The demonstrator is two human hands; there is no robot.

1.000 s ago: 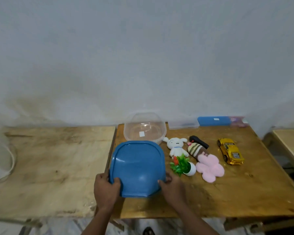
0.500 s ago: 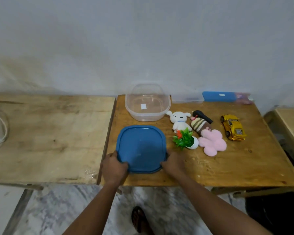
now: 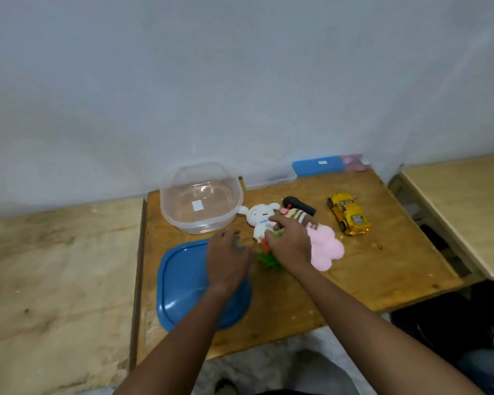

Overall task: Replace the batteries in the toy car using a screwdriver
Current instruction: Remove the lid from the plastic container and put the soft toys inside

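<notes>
yellow toy car (image 3: 348,213) sits untouched, well apart from both hands. left hand (image 3: 228,258) relaxed, empty, over flat blue plastic lid (image 3: 183,280). right hand (image 3: 290,243) covers green plastic plant toy (image 3: 268,260), grip unclear; probably clearing clutter first.

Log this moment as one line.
left hand over lid | right hand over plant toy, grip unclear | car untouched

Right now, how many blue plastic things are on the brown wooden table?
2: the blue square plastic lid at the front left, partly under the left hand, and the blue flat box against the wall. Others may be hidden.
</notes>
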